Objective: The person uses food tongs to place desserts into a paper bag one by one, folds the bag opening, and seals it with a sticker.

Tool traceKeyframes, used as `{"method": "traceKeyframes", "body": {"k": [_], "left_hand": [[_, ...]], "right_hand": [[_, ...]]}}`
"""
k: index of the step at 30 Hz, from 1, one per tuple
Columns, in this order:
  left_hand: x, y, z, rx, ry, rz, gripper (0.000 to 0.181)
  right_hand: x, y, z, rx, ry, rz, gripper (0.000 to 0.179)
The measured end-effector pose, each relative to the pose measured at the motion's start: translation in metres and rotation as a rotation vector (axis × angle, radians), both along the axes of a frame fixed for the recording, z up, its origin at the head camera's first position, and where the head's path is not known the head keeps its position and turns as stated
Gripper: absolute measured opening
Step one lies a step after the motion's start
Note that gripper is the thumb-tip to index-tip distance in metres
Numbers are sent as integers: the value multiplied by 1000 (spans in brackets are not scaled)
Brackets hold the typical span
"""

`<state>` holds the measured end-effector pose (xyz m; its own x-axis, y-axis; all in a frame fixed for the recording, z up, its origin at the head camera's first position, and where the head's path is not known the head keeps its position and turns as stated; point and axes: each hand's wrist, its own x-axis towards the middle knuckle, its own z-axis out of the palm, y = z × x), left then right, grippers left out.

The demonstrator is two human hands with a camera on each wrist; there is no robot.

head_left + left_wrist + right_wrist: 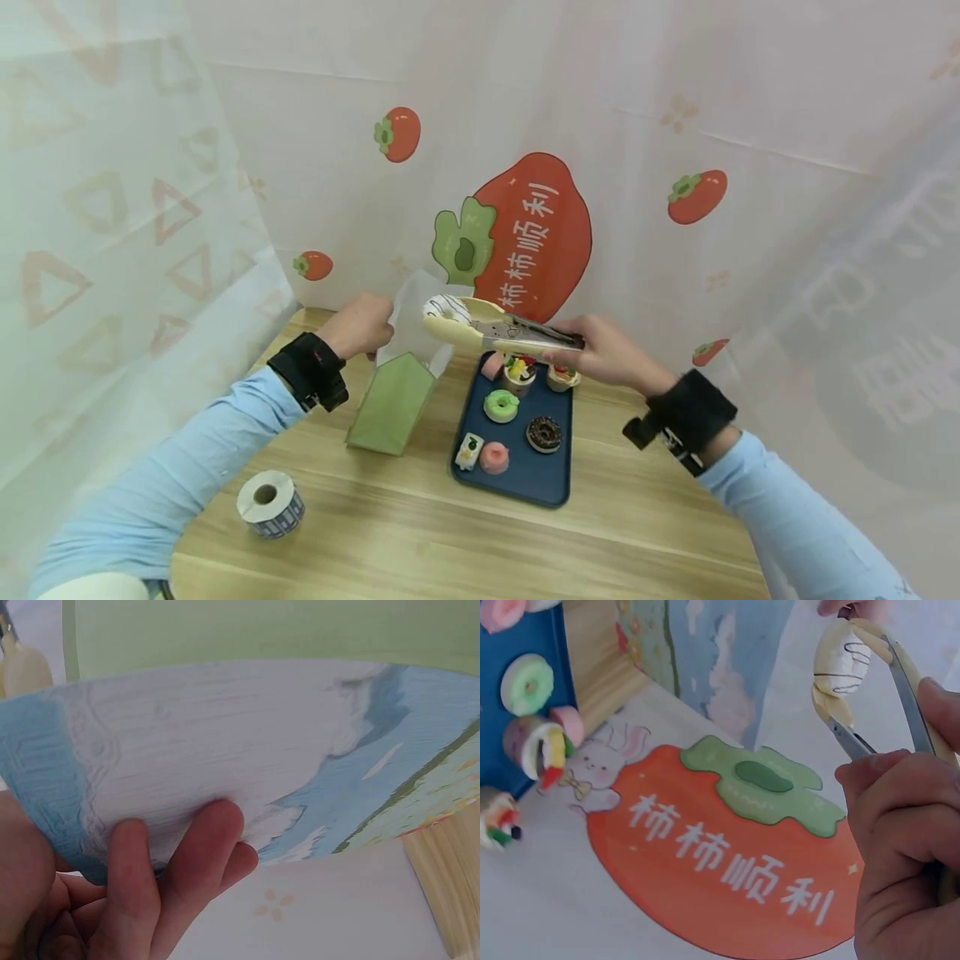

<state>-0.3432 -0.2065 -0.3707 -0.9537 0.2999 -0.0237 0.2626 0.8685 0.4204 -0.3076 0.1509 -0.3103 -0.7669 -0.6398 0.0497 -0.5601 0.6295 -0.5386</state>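
"Two hands at work, so why does only one use a tool?"

"Tongs point(517, 333) probably suit a white donut point(843, 664) with soft-looking icing. The right hand point(600, 354) is closed round their handles, and the tips nip the donut on opposite sides, so no finger need touch it."

"And the left hand point(360, 327)?"

"Its fingers are clamped on the upper edge of the green-sided paper bag point(393, 404). I'd guess that grip is there to steady so light a thing (paper rarely holds itself up)."

"Where exactly is the donut?"

"Up in the air, near the bag's top edge. Whether it lies over the opening, I cannot tell."

"Why set the blue tray point(525, 481) there?"

"Just right of the bag, it likely makes for a short carry. The green donut point(501, 406) and chocolate donut point(544, 435) lie apart on it, which should leave room for tongs."

"And the label roll point(279, 510)?"

"On the table point(420, 542), left of the bag's base, perhaps to be clear of the tray."
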Motion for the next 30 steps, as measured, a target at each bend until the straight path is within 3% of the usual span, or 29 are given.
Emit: {"method": "traceKeyframes", "body": {"k": [6,12,19,30], "left_hand": [[-2,4,0,-10,37,-30,13],[-1,5,-2,5,9,-18,12],[2,7,0,-19,40,-31,19],[6,6,1,-26,74,-44,19]], "right_hand": [[-21,-28,15,93,95,76,32],[-34,-58,15,253,72,93,25],[-48,-100,16,407,92,130,17],[-63,-152,10,624,86,168,23]]}}
